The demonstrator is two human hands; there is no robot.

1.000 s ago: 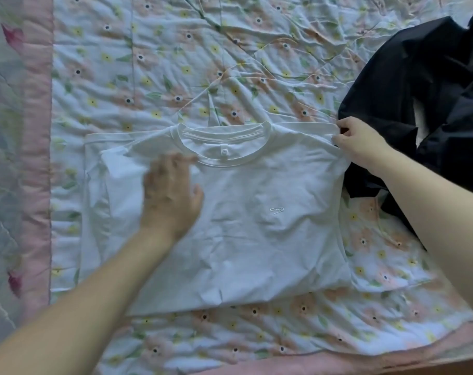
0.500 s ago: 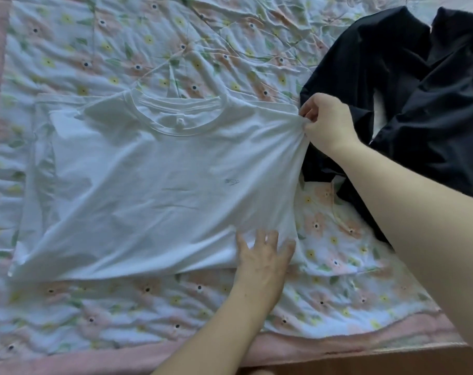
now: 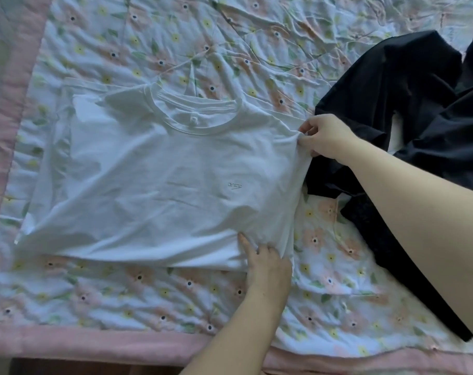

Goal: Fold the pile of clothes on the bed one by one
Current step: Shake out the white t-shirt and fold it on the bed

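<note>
A white T-shirt (image 3: 154, 180) lies face up on the floral quilt (image 3: 230, 44), collar toward the far side, its left sleeve folded in. My right hand (image 3: 324, 136) pinches the shirt's right shoulder edge and lifts it slightly. At the lower right corner of the hem my left hand (image 3: 267, 261) grips the cloth, fingers tucked into it. A heap of black clothes (image 3: 408, 109) lies crumpled at the right, partly under my right forearm.
The quilt has a pink border (image 3: 94, 345) along the near edge and the left side. Below the near border is a dark strip past the bed's edge (image 3: 81, 368). Bare quilt lies beyond the shirt's collar.
My left hand left the shirt's left side and moved to the lower right hem, closing on it. My right hand stays pinched on the right shoulder, which has bunched inward.
</note>
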